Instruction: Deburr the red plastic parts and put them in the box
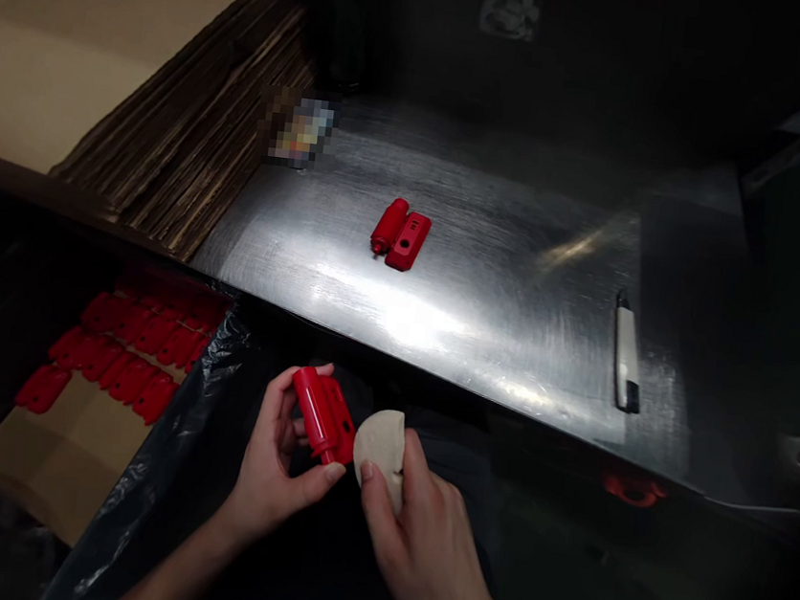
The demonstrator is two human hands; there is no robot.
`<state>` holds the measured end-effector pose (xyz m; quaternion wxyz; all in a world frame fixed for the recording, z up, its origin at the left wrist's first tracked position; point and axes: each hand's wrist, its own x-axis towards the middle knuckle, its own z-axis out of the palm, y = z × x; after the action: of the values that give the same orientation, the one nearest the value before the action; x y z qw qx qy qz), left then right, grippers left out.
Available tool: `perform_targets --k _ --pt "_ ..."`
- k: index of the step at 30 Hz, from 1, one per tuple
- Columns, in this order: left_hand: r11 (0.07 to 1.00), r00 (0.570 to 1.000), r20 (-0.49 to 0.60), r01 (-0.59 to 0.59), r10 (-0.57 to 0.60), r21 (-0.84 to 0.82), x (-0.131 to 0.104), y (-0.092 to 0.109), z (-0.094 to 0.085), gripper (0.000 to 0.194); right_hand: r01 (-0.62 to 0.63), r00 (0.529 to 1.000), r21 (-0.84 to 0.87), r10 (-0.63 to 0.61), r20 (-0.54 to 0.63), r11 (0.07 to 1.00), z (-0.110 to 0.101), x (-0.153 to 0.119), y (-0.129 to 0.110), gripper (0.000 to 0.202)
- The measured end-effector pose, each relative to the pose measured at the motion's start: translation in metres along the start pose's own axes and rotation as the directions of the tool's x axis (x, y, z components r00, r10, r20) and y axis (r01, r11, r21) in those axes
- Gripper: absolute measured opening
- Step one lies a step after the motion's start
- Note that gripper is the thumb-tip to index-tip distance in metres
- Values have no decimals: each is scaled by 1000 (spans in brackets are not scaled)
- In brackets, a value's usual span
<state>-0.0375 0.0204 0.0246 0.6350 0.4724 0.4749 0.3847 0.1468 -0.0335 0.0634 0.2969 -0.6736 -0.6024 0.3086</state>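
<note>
My left hand (280, 465) is closed around a red plastic part (318, 416) that has a cylinder along one side and a flat plate with a hole along the other. Its thumb presses near the part's lower end. In my right hand (422, 519) a rounded beige pad (381, 447) is pinched between thumb and fingers, its edge close beside the red part. Whether the pad touches the part I cannot tell. A similar red plastic piece (408, 241) lies on the metal table (499, 321) beyond my hands.
A black-and-white pen-like tool (626, 353) lies at the table's right. Stacked cardboard sheets (197, 113) rise at the left. Below them, a box lined with black plastic (157, 465) holds rows of red parts (127, 346) on cardboard (76, 446). A dark cylindrical object (337, 23) stands at the back.
</note>
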Motion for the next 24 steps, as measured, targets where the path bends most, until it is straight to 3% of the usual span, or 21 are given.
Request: perform_targets --k 17,24 --pt "999 999 23 -41 42 -24 -5 0 2 95 1 998 -60 -4 -57 998 0 0 2 15" --pt "998 1000 14 -7 8 -64 -3 2 9 96 -44 998 28 45 -39 999 -10 4 4 17"
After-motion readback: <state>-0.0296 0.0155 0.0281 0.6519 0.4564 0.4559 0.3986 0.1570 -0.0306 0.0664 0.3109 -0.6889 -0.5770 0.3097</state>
